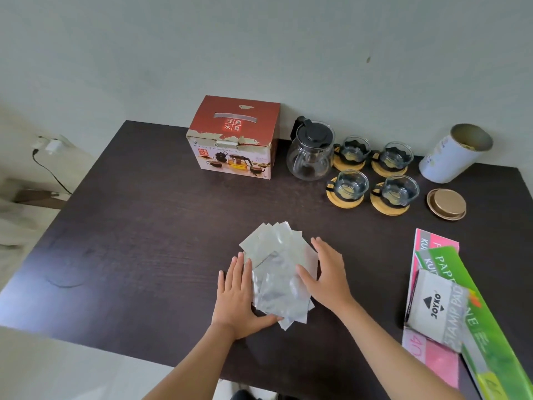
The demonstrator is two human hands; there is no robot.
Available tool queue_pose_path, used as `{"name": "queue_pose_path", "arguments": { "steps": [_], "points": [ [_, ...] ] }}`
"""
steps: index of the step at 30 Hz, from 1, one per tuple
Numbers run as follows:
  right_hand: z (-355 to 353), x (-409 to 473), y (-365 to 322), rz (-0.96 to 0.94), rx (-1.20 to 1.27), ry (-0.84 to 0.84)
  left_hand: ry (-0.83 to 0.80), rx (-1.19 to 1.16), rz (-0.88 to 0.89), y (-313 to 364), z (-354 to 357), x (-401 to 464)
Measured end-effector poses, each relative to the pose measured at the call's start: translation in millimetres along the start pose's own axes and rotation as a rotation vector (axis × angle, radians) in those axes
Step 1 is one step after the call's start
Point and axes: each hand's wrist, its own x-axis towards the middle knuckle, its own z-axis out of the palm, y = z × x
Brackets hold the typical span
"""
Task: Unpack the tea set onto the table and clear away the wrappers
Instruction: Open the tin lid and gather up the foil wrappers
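Wrappers [277, 272] (crinkled, silvery, rectangular) lay fanned in a loose stack at the near middle of the dark wood-grain table [138, 226]. The left hand [239, 295] and right hand [326, 275] flanked the stack, fingers straight, touching its edges. Farther back stood the red cardboard box [235, 137], glass teapot [311, 151] and four glass cups [375, 174] on round wooden coasters.

The dark table [138, 226] carries a box [233, 140], teapot [311, 153], cups [372, 176], wrappers [277, 272], a tin [455, 154].
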Motion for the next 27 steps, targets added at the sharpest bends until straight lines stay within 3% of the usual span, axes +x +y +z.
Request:
{"name": "queue_pose_path", "arguments": {
  "steps": [3, 6, 11, 14, 17, 20, 23, 27],
  "points": [
    [10.1, -12.3, 2.0, -0.018, -0.152, -0.076, -0.004, 0.017, -0.003, 0.2, -0.5, 0.0],
    [21.0, -20.9, -9.2, -0.019, -0.08, -0.104, -0.014, 0.016, 0.004, -0.2, -1.0, -0.9],
    [23.9, -41.9, -14.5, 0.044, 0.014, 0.009, -0.065, -0.038, 0.04, -2.8, -1.6, -0.7],
    [24.2, -65.4, -8.1, 0.054, -0.042, 0.019, -0.066, -0.219, 0.077, -6.9, -10.4, 0.0],
    [28.0, -88.8, -5.3, 0.023, -0.137, -0.033, 0.028, -0.334, 0.07, -14.9, -20.4, 7.0],
    [34.9, -97.6, -11.1, 0.011, -0.256, -0.132, 0.131, -0.44, -0.043, -12.4, -28.0, 29.2],
    [38.4, -91.8, -19.6, 0.044, -0.352, -0.196, 0.128, -0.463, -0.094, -3.4, -29.0, 54.8],
    [40.3, -68.9, -29.6, 0.019, -0.395, -0.175, 0.198, -0.481, -0.106, 5.7, -23.3, 58.7]
  ]
}}
